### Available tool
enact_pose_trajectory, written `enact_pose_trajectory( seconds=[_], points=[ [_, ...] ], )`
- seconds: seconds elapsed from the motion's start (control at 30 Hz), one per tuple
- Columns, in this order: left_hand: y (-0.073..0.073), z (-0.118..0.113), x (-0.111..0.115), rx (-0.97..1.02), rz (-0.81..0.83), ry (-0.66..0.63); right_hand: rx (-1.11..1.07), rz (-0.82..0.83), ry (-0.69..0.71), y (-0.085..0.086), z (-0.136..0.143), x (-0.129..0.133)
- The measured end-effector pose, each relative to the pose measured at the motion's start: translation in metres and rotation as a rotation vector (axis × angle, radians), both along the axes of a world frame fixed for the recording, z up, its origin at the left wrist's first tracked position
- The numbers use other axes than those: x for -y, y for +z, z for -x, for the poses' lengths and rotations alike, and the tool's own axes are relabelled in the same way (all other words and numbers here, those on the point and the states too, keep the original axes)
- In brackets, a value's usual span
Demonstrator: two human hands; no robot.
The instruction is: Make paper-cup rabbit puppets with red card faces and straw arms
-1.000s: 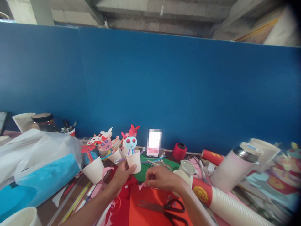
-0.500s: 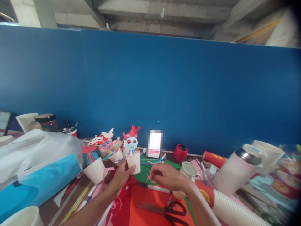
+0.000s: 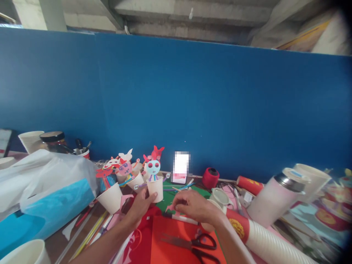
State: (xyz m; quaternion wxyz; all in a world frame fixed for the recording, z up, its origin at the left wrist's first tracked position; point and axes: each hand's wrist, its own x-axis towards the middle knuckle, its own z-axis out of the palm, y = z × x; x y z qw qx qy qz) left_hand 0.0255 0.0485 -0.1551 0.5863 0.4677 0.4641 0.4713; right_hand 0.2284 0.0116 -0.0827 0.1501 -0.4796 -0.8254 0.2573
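My left hand (image 3: pixel 141 206) is closed round the lower left side of a white paper cup (image 3: pixel 155 190). A light blue paper face (image 3: pixel 153 167) with red eyes and red horn shapes stands up from this cup. To the right, my right hand (image 3: pixel 189 204) has its fingers curled together over a small pink paper piece (image 3: pixel 172 208), which sticks out below the fingertips. Under that hand lie a white marker (image 3: pixel 183 219) and black-handled scissors (image 3: pixel 192 243) on red paper (image 3: pixel 162 234).
More cups with paper figures, one a white cup (image 3: pixel 110 198), stand at the left by a white plastic bag (image 3: pixel 52 179). Behind are a phone (image 3: pixel 180 168) and a red round object (image 3: pixel 211 178). Rightward lie stacked cups (image 3: pixel 275 240) and a pink-white flask (image 3: pixel 272 200).
My right hand has shifted slightly left, and more of the pink paper piece shows beneath its fingers. My left hand still holds the cup.
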Motion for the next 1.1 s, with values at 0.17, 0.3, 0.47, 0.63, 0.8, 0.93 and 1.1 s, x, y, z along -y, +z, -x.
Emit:
enact_pose_trajectory(
  seconds=[0.17, 0.3, 0.47, 0.63, 0.8, 0.93, 1.1],
  points=[
    [-0.015, 0.003, -0.007, 0.007, -0.009, -0.004, -0.004, 0.001, 0.013, -0.004, 0.0, -0.001],
    [-0.021, 0.005, -0.01, 0.004, -0.049, -0.018, 0.005, -0.008, 0.018, -0.005, 0.001, 0.0],
    [-0.021, 0.005, -0.011, -0.036, -0.06, 0.02, 0.048, -0.002, 0.019, -0.003, 0.004, 0.001],
    [-0.022, 0.004, -0.011, -0.072, -0.034, 0.071, 0.069, -0.003, 0.019, -0.002, 0.003, 0.001],
    [-0.02, 0.003, -0.006, -0.109, -0.006, 0.085, 0.113, -0.029, 0.038, -0.002, -0.001, -0.001],
    [-0.015, 0.001, -0.003, -0.142, 0.008, 0.078, 0.128, -0.053, 0.047, -0.003, -0.002, -0.003],
    [-0.009, 0.001, -0.002, -0.176, 0.01, 0.064, 0.141, -0.055, 0.039, -0.006, 0.0, -0.003]
  ],
)
